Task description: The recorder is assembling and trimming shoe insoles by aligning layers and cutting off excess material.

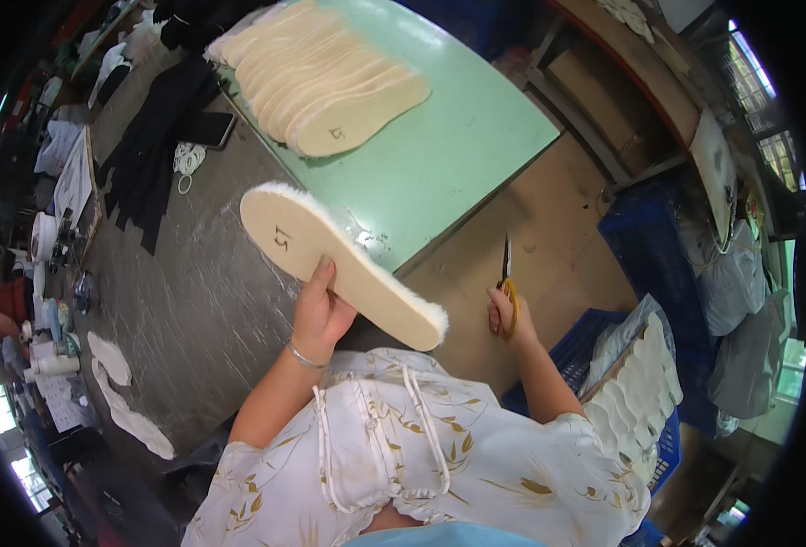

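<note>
My left hand (320, 310) grips a fleece-edged insole (325, 258) near its middle, thumb on the smooth cream face. White fluff shows along the insole's far edge, and a dark mark is on its wide end. My right hand (511, 319) is closed around the yellow handles of a pair of scissors (507, 266), with the dark blades pointing away from me. The scissors are well apart from the insole, to its right. Beyond the insole, a fanned row of similar insoles (330, 87) lies overlapping on the green tabletop (476, 137).
The grey worktable (193, 301) carries dark cloth (161, 137), a phone (207, 129), white rubber bands (187, 159) and white insole-shaped pieces (134, 415). At right, a blue basket (666, 456) holds stacked insoles (640, 387). A blue bin (672, 301) and plastic bags (733, 283) stand behind it.
</note>
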